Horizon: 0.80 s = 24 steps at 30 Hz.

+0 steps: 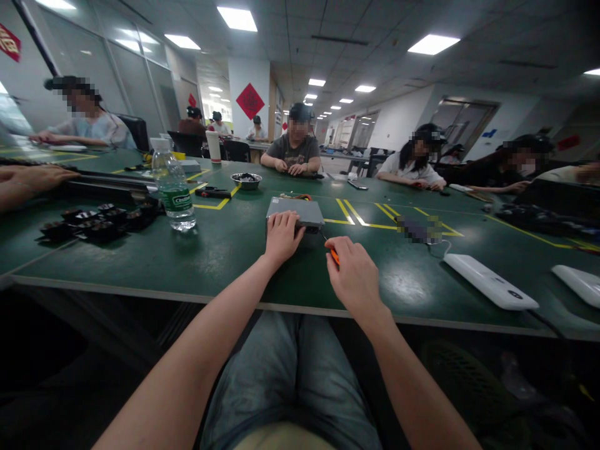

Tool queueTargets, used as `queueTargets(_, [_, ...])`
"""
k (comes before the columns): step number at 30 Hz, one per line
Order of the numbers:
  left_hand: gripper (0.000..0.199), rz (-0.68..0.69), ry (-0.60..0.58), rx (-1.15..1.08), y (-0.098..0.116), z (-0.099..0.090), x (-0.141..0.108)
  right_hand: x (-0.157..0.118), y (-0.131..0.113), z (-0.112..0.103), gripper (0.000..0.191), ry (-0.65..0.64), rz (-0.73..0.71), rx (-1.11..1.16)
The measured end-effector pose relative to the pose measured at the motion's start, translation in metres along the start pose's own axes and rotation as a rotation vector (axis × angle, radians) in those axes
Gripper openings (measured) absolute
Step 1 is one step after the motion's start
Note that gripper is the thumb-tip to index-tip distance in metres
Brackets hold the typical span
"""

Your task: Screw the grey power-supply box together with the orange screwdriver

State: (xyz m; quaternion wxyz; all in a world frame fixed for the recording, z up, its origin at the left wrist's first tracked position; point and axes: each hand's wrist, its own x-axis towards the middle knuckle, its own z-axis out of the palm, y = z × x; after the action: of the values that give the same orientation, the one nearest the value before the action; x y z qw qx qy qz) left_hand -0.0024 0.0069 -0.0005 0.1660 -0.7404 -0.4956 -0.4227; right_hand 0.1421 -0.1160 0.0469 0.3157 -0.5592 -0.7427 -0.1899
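Note:
A grey metal box (304,210) lies on the green table (225,250) in front of me, with coloured wires at its far edge. My left hand (282,236) rests on the box's top and near side, fingers wrapped over its left part. Closed around the orange handle of a screwdriver (334,255), my right hand (352,269) is just right of the box. The thin shaft points up and left toward the box's near right corner; whether its tip touches is too small to tell.
A water bottle (174,190), black parts (98,220), a metal bowl (246,181) and black-handled pliers (213,192) are to the left. A white device (490,281) lies right. Another person's hand (32,182) is at far left; people sit across.

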Motion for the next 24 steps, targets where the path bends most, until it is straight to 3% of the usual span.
queueTargets(3, [0.026, -0.002, -0.004, 0.007, 0.0003, -0.0006, 0.0001, -0.0014, 0.0027, 0.0000, 0.015, 0.003, -0.053, 0.044])
queueTargets(8, [0.025, -0.004, -0.007, 0.007, 0.0006, -0.0015, 0.0001, -0.0005, 0.0043, 0.0003, 0.029, 0.070, 0.150, 0.104])
queueTargets(10, [0.026, -0.008, -0.009, 0.011, 0.0011, -0.0020, -0.0002, -0.0004, 0.0044, 0.0012, 0.028, 0.067, 0.168, 0.115])
queueTargets(18, [0.026, -0.062, -0.031, 0.011, 0.0060, -0.0066, -0.0030, -0.0057, 0.0040, 0.0084, 0.018, 0.092, -0.053, 0.108])
queueTargets(24, [0.028, -0.132, -0.086, 0.009, 0.0064, -0.0078, -0.0023, -0.0038, 0.0072, 0.0077, 0.028, 0.171, 0.158, 0.146])
